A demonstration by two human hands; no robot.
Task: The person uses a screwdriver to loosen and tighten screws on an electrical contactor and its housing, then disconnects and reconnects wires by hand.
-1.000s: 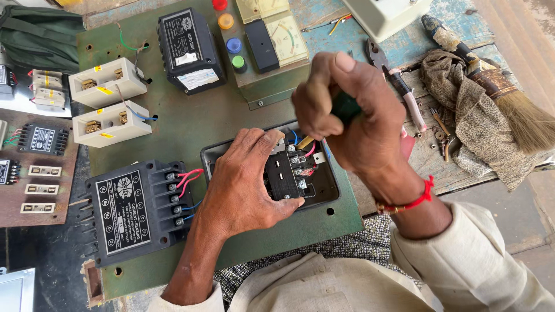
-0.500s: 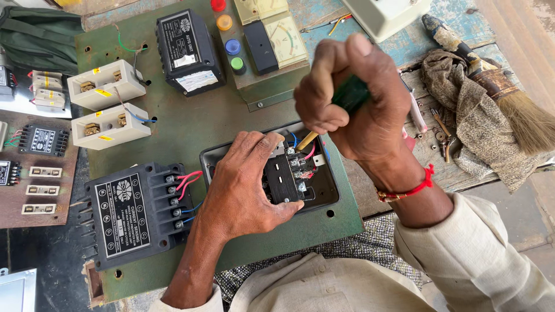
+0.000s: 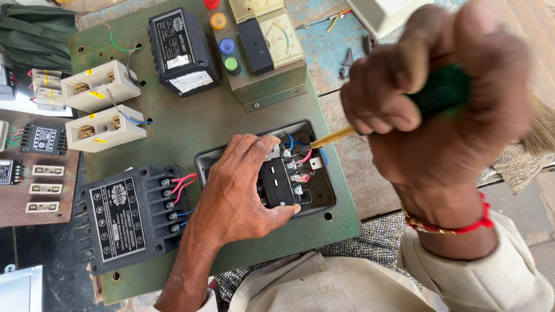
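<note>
The right hand (image 3: 439, 110) is clenched around a screwdriver (image 3: 404, 110) with a dark green handle and a yellow shaft; the handle is mostly hidden inside the fist, and the shaft slants down and to the left until its tip reaches the terminals at the top of a black switch block (image 3: 281, 182). The block is dark and boxy, with small silver screws along its edges and red, blue and black wires (image 3: 305, 155) running into it. It sits inside a shallow grey box (image 3: 324, 193) with rounded corners, which is fixed near the lower edge of a green metal panel (image 3: 191, 124). The left hand (image 3: 240, 185) lies flat over the left half of that box, fingers spread and pressing on the block, thumb along its lower rim; it grips nothing.

On the same panel, to the left of the box, is a large black contactor (image 3: 124, 216) with red and blue wires at its side. Farther up stand two cream fuse holders (image 3: 101, 104), another black unit (image 3: 182, 52), a row of coloured buttons (image 3: 222, 34) and two dial meters (image 3: 280, 37)
</note>
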